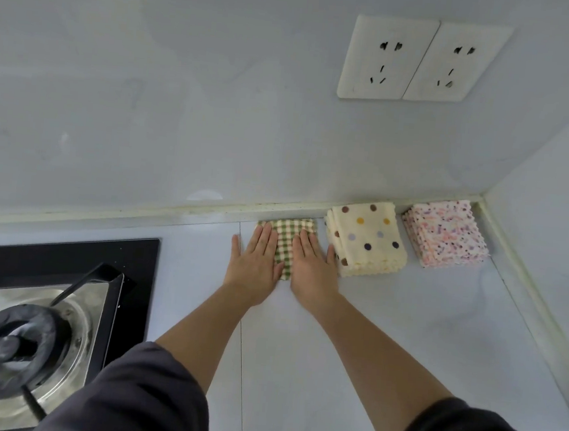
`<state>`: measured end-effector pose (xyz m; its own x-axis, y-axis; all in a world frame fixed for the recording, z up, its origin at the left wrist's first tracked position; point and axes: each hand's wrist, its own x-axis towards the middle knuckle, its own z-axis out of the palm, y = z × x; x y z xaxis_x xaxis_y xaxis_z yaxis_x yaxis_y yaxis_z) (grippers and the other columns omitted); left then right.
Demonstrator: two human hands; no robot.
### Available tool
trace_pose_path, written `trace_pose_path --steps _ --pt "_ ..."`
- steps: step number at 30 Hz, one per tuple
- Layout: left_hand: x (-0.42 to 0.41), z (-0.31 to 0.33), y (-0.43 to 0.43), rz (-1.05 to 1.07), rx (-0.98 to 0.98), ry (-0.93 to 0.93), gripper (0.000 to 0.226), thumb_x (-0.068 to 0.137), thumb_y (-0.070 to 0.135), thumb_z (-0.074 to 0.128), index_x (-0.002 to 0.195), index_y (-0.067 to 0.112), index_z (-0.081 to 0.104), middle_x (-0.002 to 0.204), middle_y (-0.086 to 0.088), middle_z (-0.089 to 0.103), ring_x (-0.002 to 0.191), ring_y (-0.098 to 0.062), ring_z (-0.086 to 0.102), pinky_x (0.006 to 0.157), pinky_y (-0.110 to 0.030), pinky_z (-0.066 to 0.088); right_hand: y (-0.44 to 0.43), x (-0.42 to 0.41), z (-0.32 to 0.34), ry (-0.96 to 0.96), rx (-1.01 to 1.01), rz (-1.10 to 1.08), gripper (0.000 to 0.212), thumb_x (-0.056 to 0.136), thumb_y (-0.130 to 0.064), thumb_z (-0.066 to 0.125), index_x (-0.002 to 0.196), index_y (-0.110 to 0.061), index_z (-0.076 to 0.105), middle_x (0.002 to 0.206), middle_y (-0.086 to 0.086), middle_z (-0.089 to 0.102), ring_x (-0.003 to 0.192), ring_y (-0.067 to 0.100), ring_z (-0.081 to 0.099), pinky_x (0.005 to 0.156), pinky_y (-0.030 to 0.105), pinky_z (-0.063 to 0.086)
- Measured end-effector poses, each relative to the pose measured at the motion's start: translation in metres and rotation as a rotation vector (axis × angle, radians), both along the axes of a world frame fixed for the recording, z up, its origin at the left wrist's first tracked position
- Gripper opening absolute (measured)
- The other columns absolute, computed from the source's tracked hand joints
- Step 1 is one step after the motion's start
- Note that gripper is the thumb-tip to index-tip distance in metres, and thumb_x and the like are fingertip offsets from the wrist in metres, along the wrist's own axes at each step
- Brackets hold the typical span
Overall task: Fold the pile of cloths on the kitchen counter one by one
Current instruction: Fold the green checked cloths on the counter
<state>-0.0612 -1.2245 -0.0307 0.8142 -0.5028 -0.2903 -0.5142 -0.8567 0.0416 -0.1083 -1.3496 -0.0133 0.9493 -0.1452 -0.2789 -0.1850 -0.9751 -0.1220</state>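
A folded green-and-cream checked cloth [287,239] lies flat on the white counter [405,312] against the back wall. My left hand [254,267] presses on its left half with straight fingers. My right hand [312,269] presses on its right half the same way, thumb out toward the neighbouring stack. Right of it sits a folded stack of cream cloths with coloured dots [366,243]. Further right, in the corner, is a folded stack of pink speckled cloths [446,234].
A gas hob [44,314] with a black burner and steel tray fills the counter's left side. Two white wall sockets [424,60] are mounted above the stacks. The side wall [556,239] closes the counter on the right.
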Motion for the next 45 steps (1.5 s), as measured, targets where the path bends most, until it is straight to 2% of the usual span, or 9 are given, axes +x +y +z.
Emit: trace_pose_path --steps 6,12,14,17,23,27,32,38,45 --pt "-0.044 0.038 0.041 0.155 -0.32 0.054 0.06 0.103 0.041 0.024 0.154 0.015 0.005 0.163 -0.004 -0.002 0.149 -0.019 -0.007 0.12 -0.045 0.0 0.022 -0.043 0.026 -0.222 0.231 -0.111 0.063 0.1 -0.016 0.04 0.154 -0.009 0.008 0.163 0.005 0.004 0.15 0.017 -0.002 0.119 0.037 -0.003" --pt "-0.128 0.063 0.12 0.217 -0.44 0.125 0.051 0.103 0.037 0.03 0.15 0.017 0.024 0.161 -0.001 0.015 0.149 -0.017 0.001 0.121 -0.045 0.003 0.085 -0.116 0.047 -0.266 0.535 -0.221 0.06 0.097 -0.007 0.046 0.152 -0.011 0.022 0.16 0.002 0.022 0.148 0.015 0.017 0.12 0.042 0.017" --pt "-0.151 0.069 0.145 0.206 -0.472 0.111 0.048 0.103 0.036 0.033 0.148 0.018 0.03 0.16 -0.001 0.019 0.149 -0.018 0.003 0.121 -0.045 0.004 0.112 -0.136 0.054 -0.269 0.585 -0.222 0.059 0.097 -0.007 0.046 0.152 -0.012 0.023 0.16 0.001 0.022 0.148 0.014 0.017 0.12 0.036 0.018" --pt "-0.186 0.082 0.195 0.201 -0.536 0.06 0.044 0.102 0.032 0.038 0.143 0.017 0.037 0.156 -0.002 0.027 0.149 -0.018 0.009 0.12 -0.047 0.007 0.159 -0.166 0.065 -0.302 0.606 -0.185 0.055 0.097 -0.006 0.047 0.149 -0.012 0.031 0.157 0.002 0.029 0.147 0.015 0.021 0.114 0.019 0.018" --pt "-0.252 0.106 0.33 0.159 -0.584 -0.108 0.036 0.098 0.032 0.042 0.129 0.017 0.05 0.134 0.002 0.049 0.133 -0.02 0.039 0.114 -0.042 0.028 0.272 -0.231 0.08 -0.339 0.58 -0.077 0.047 0.097 -0.009 0.05 0.143 -0.016 0.042 0.153 0.0 0.036 0.142 0.014 0.032 0.112 0.02 0.024" --pt "-0.292 0.12 0.412 0.22 -0.61 -0.158 0.035 0.098 0.027 0.05 0.13 0.014 0.052 0.136 0.001 0.049 0.136 -0.019 0.035 0.114 -0.041 0.022 0.343 -0.272 0.084 -0.314 0.636 -0.082 0.047 0.097 -0.013 0.052 0.142 -0.022 0.041 0.149 -0.005 0.038 0.137 0.01 0.037 0.102 0.012 0.028" --pt "-0.319 0.133 0.492 0.286 -0.626 -0.177 0.036 0.098 0.026 0.049 0.132 0.014 0.051 0.141 0.0 0.046 0.142 -0.02 0.028 0.116 -0.043 0.019 0.412 -0.293 0.099 -0.319 0.659 -0.028 0.045 0.097 -0.011 0.052 0.14 -0.019 0.045 0.145 -0.006 0.043 0.134 0.008 0.04 0.104 0.013 0.029" --pt "-0.319 0.128 0.557 0.346 -0.639 -0.207 0.031 0.095 0.023 0.053 0.125 0.015 0.054 0.137 -0.001 0.05 0.14 -0.023 0.033 0.112 -0.047 0.028 0.479 -0.274 0.108 -0.3 0.633 0.049 0.041 0.097 -0.014 0.053 0.137 -0.023 0.048 0.139 -0.008 0.049 0.129 0.006 0.044 0.103 0.018 0.034" --pt "-0.281 0.111 0.646 0.396 -0.559 -0.197 0.036 0.097 0.027 0.05 0.132 0.019 0.05 0.144 0.003 0.044 0.143 -0.017 0.028 0.117 -0.042 0.019 0.578 -0.221 0.1 -0.255 0.655 0.154 0.038 0.098 -0.015 0.049 0.135 -0.023 0.051 0.135 -0.012 0.051 0.123 0.0 0.044 0.104 0.019 0.037"
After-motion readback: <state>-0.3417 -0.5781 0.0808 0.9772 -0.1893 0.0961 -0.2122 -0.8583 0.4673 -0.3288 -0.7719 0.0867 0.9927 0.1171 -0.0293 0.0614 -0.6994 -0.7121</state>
